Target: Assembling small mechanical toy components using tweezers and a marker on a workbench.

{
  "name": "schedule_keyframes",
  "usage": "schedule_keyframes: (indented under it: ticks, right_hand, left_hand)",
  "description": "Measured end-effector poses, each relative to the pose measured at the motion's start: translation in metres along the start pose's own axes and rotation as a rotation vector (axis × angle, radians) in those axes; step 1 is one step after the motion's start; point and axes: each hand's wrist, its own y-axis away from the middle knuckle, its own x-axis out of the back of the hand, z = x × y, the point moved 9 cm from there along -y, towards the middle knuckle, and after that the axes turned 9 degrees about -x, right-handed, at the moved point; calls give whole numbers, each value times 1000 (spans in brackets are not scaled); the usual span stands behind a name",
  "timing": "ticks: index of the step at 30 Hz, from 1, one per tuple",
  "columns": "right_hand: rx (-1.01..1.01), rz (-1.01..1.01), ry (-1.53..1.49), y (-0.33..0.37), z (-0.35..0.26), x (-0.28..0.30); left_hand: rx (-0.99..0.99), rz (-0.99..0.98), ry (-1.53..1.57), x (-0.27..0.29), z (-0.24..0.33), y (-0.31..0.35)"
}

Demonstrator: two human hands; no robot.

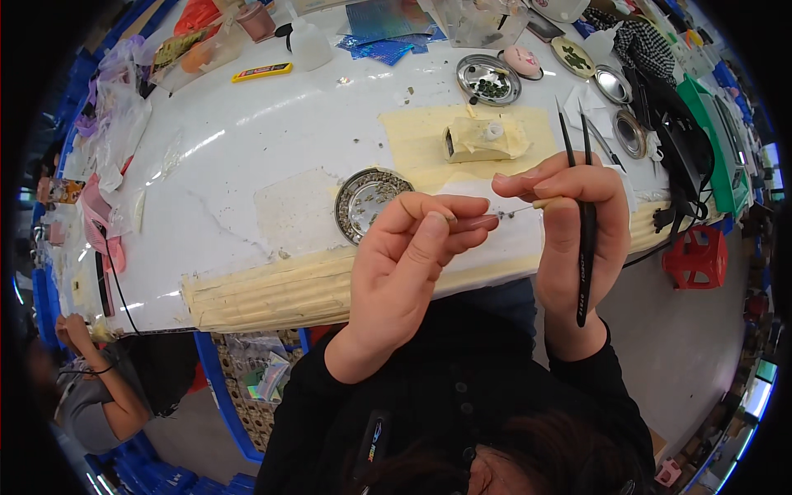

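My left hand [404, 268] is closed in a pinch, its thumb pressed to its fingers. Whatever tiny thing may sit there is too small to name. My right hand [590, 223] grips black tweezers [586, 256], their two prongs pointing up and apart. Between its thumb and forefinger it also pinches a thin pale stick [538, 204], which reaches toward my left fingertips. Small dark specks show near the stick's end. Just behind my left hand lies a round metal dish [339, 206] of small grey-brown bits. A tape-wrapped block [474, 144] with a small white piece on top stands beyond both hands.
Farther back is a metal dish [511, 70] with dark green bits. A yellow cutter knife [262, 73] and a white bottle [310, 45] lie far left. Taped padding [264, 297] lines the near edge. Another person's arm [120, 396] is at left, a red stool [697, 257] at right.
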Motion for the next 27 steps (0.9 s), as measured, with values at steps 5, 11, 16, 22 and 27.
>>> schedule_keyframes:
  ticks: [5,11,16,22,27]
  right_hand:
    - [-255,5,-166,0,13,-3]
    - [-298,-87,-102,1,16,-6]
    - [-288,-107,-38,0,17,-5]
    - [-253,-116,35,-1,16,-3]
    - [-250,-122,49,-3,15,-2]
  left_hand:
    - [-306,-97,-468,-7,24,-2]
    - [-409,-233,-746,-11,24,-1]
    - [-427,-177,-762,-8,25,0]
    - [-418,-273,-808,-14,23,0]
    - [-406,-282,-824,-15,23,0]
